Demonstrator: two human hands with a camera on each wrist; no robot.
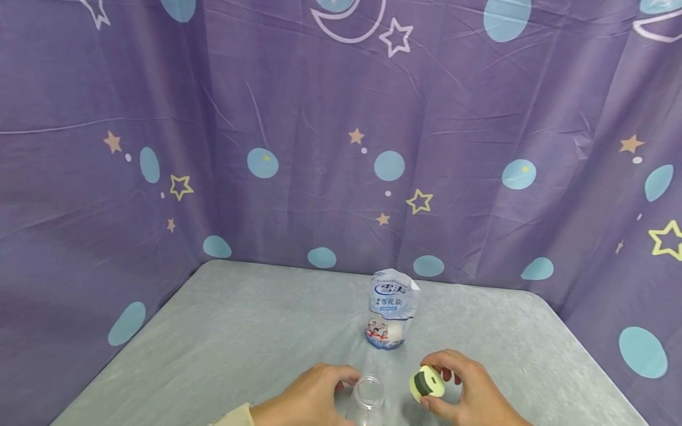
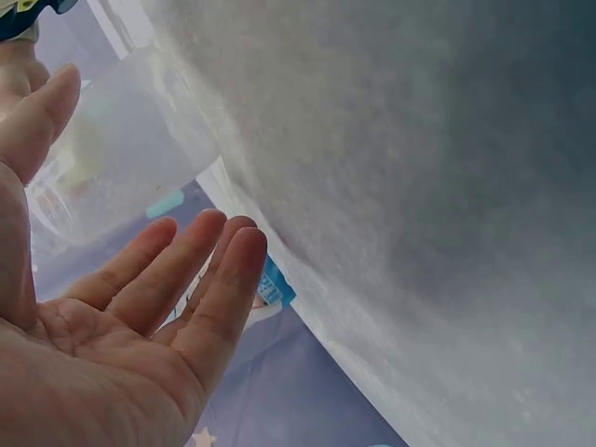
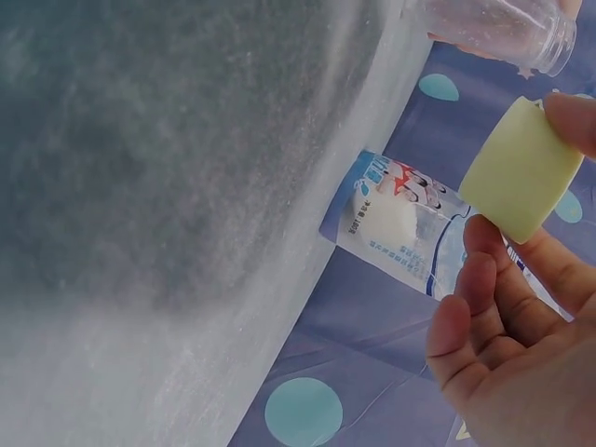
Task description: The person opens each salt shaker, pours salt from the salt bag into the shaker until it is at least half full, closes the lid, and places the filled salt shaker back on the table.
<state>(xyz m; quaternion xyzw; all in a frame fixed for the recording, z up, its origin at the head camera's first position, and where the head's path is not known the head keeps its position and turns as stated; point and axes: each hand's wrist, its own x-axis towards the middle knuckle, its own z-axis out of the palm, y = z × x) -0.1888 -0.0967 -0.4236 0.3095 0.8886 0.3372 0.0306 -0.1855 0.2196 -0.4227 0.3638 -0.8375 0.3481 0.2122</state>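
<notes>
A clear bottle [image 1: 369, 403] with an uncovered round mouth stands upright at the front of the table. My left hand [image 1: 311, 395] is beside it, and the left wrist view shows the fingers [image 2: 200, 312] loosely extended near the see-through bottle [image 2: 140, 140], without a grip on it. Between thumb and fingers, my right hand [image 1: 471, 387] pinches a pale yellow-green lid [image 1: 434, 383] with a dark band. The lid's plain side wall [image 3: 521, 172] faces the right wrist camera. Its hold is just right of the bottle and above the table.
Behind the hands, a blue-and-white printed salt bag [image 1: 392, 307] stands upright on the table, its top crumpled. The table [image 1: 256, 319] has a grey-green cloth surface. A purple curtain [image 1: 319, 106] with stars and dots hangs along the table's back and sides.
</notes>
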